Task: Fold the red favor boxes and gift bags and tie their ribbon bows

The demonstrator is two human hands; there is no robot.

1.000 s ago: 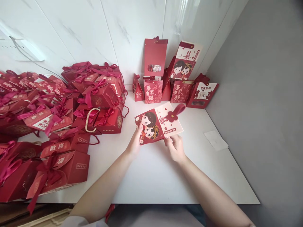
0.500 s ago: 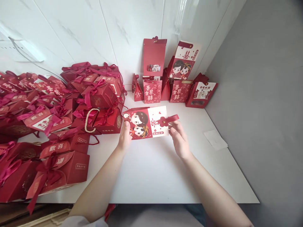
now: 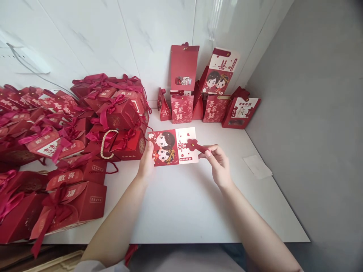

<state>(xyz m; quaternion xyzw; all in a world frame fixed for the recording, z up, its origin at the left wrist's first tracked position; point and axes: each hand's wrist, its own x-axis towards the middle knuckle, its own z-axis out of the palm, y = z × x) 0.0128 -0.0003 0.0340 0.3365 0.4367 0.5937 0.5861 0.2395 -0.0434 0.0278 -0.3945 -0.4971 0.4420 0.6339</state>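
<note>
A red and white gift box point(image 3: 165, 149) with two cartoon figures lies sideways between my hands, above the white table point(image 3: 184, 211). My left hand point(image 3: 146, 160) grips its left end, the thumb on the printed face and the other fingers hidden behind. At the white end sits a dark red flower-shaped strap point(image 3: 194, 144) with a small gold stud. My right hand point(image 3: 217, 164) pinches the loose end of this strap between thumb and fingers.
Red gift boxes with ribbons point(image 3: 121, 113) are piled along the left side. Several upright red boxes point(image 3: 181, 109) stand against the tiled wall, some stacked. White paper point(image 3: 257, 167) lies at the right, near the grey partition point(image 3: 312, 113).
My right thumb and fingers have closed on the strap's loose end, which now points down to the right instead of up. The box has turned slightly flatter towards me.
</note>
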